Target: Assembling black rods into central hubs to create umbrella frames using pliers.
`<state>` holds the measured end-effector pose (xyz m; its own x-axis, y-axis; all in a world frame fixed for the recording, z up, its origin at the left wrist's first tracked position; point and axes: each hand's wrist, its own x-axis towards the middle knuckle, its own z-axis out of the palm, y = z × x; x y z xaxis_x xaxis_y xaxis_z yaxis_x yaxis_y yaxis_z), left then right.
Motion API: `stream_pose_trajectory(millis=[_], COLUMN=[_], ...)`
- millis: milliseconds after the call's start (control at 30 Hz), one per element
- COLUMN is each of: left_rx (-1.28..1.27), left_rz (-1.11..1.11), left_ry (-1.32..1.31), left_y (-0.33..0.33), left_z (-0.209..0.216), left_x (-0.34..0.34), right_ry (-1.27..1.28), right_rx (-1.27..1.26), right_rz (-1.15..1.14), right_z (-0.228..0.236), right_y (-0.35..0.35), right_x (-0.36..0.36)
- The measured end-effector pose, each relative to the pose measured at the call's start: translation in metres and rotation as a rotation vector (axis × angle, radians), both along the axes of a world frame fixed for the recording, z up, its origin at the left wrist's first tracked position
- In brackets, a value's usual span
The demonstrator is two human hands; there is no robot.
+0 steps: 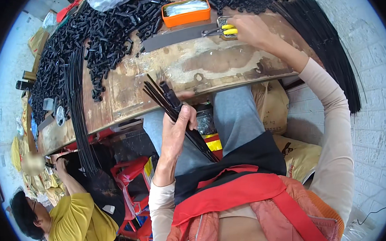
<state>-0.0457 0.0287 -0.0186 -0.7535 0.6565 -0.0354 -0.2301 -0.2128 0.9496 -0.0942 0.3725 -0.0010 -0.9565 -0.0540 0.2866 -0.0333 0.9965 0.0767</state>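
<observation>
The left hand (180, 126) is gripping a bundle of thin black rods (159, 99) together with a short black cylindrical tube (169, 95), above the lap, near the brown wooden counter (154, 74). The bundle's long axis is slanting, its upper ends pointing forward and left. The right hand (254, 30) is holding yellow-handled metal pliers (229, 29), pointing left. A tan sack (271, 106) is bearing dark print.

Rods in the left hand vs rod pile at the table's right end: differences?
Amount: the held rods are a small bunch; the right-end pile is far thicker.
Support: the left hand grips the held rods; the right-end pile lies on the table, overhanging its edge.
Shared: both are long, thin and black.
</observation>
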Motion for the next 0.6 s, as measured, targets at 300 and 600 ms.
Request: stream_pose_trajectory(millis=[300,600], left_rx=[0.326,0.727], left_rz=[0.199,-0.119], left_ry=[-0.063,-0.208], left_y=[-0.049,-0.12], left_z=[0.019,-0.001], left_x=[-0.002,-0.01], right_ry=[0.086,0.015], right_rx=[-0.3,-0.627], right_rz=[-0.048,-0.071], right_z=[-0.018,-0.036], right_y=[0.023,0.035], right_x=[-0.006,-0.031])
